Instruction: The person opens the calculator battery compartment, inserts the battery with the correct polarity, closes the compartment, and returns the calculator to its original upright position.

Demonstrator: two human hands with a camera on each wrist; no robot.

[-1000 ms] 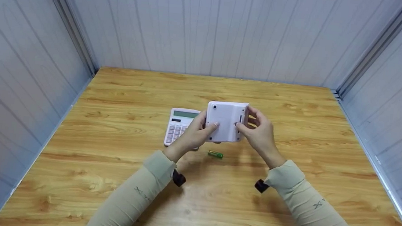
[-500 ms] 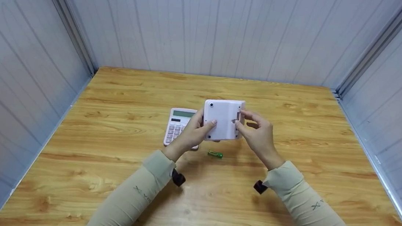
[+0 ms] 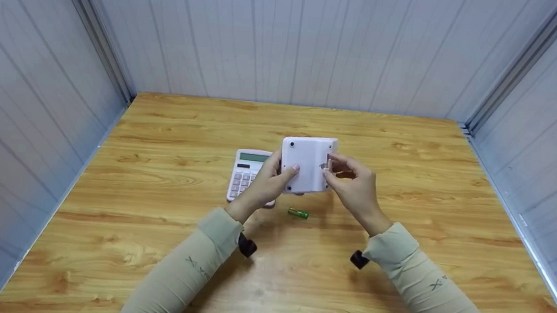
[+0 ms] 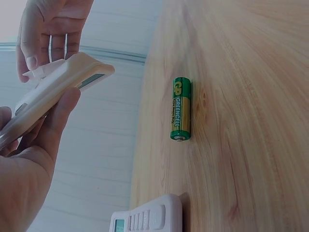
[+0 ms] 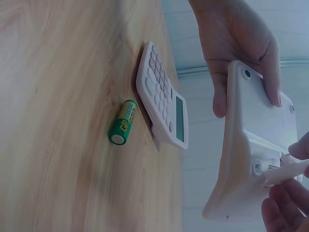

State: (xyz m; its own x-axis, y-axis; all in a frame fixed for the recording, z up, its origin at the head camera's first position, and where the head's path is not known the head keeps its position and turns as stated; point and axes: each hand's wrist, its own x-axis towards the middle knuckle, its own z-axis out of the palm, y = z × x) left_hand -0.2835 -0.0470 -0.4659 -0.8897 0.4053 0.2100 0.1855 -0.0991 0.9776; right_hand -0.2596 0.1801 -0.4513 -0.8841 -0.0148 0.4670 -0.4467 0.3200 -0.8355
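Observation:
My left hand (image 3: 270, 182) grips a white calculator (image 3: 306, 164) by its side, thumb across the back, which faces up toward the head camera. At its thicker end, my right hand (image 3: 357, 183) pinches the small white battery cover (image 5: 288, 172) between thumb and fingers. In the right wrist view the cover stands tilted out of the battery compartment; whether one edge still touches is hard to tell. Most of the compartment's inside is hidden by the fingers. Below the held calculator, a green and gold battery (image 4: 181, 108) lies on the table.
Face up on the table (image 3: 173, 238), a second calculator (image 3: 242, 178) lies left of the battery, partly covered by my left hand and forearm in the head view. Pale panel walls (image 3: 295, 40) close off the back and both sides.
Both hands and the held calculator have shifted slightly left. The right fingers have closed in on the battery cover and tilted it away from the calculator's back. The loose battery has stayed put.

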